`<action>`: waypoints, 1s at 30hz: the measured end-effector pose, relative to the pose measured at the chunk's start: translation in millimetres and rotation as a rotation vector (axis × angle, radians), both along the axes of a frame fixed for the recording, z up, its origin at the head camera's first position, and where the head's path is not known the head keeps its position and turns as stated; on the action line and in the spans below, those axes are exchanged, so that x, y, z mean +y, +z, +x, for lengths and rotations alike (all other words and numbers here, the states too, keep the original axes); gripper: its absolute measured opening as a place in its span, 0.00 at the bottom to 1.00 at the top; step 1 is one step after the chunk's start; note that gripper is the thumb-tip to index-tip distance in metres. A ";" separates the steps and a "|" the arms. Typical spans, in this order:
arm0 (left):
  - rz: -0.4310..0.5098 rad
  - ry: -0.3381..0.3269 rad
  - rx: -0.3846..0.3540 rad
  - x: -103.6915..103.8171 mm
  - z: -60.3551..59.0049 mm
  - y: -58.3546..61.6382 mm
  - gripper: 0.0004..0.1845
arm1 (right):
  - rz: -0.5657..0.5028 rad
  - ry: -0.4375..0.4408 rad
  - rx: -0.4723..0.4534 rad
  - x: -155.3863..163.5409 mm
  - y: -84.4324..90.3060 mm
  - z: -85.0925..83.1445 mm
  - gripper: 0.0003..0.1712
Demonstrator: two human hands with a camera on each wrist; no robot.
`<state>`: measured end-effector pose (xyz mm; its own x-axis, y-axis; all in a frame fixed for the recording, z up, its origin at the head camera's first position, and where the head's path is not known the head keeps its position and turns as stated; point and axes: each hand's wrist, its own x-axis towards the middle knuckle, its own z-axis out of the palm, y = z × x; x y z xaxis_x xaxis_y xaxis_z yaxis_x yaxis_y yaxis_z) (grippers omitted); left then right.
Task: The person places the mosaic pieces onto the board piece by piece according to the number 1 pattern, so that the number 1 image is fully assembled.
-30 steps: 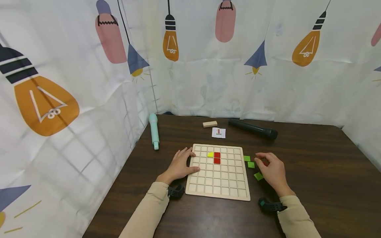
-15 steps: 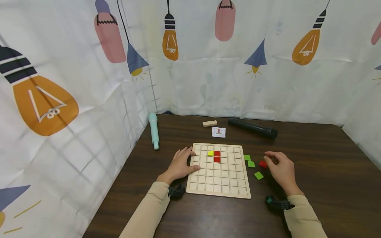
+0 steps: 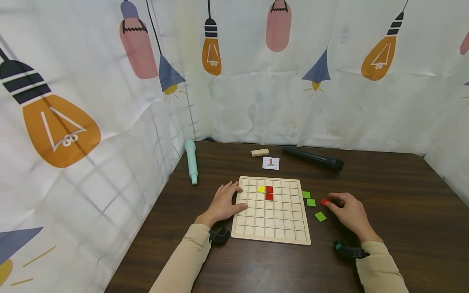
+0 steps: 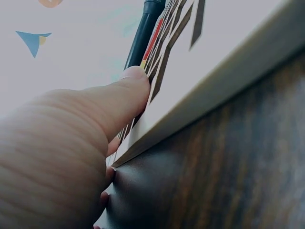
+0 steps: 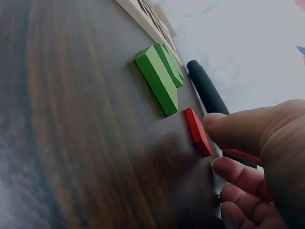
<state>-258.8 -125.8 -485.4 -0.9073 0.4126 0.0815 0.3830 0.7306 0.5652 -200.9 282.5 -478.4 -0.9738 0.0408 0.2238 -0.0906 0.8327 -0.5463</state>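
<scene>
A wooden grid board (image 3: 271,228) lies on the dark table and holds two red tiles (image 3: 269,193) and a yellow triangle (image 3: 261,189). My left hand (image 3: 223,202) rests flat on the board's left edge, its thumb (image 4: 126,93) pressing on the board (image 4: 224,57). Right of the board lie three green tiles (image 3: 311,202) and a loose red tile (image 3: 325,201). My right hand (image 3: 348,209) is at that red tile (image 5: 197,131), which lies on the table, and pinches its edge between thumb (image 5: 233,129) and forefinger. The green tiles (image 5: 159,78) lie just beyond it.
A black microphone (image 3: 313,158) lies at the back right and a pale teal one (image 3: 190,160) at the back left. A small wooden block (image 3: 259,152) and a pattern card (image 3: 270,163) sit behind the board. Printed curtains close in the table on three sides.
My right hand has moved right, away from the green tiles, and has come down on the red tile. The left hand has stayed on the board.
</scene>
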 end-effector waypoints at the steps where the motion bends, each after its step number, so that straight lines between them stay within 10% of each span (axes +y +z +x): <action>1: -0.001 0.001 0.001 0.1 -0.2 0.0 0.30 | 0.003 0.002 -0.006 0.1 0.0 0.0 0.23; 30: 0.004 0.004 0.001 -0.1 0.4 1.5 0.31 | 0.040 -0.031 0.089 -10.7 0.1 -1.2 0.17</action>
<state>-258.4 -125.9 -484.0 -0.9089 0.4084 0.0841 0.3806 0.7301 0.5676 -202.0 271.9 -478.2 -0.9484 0.0603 0.3112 -0.1108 0.8567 -0.5037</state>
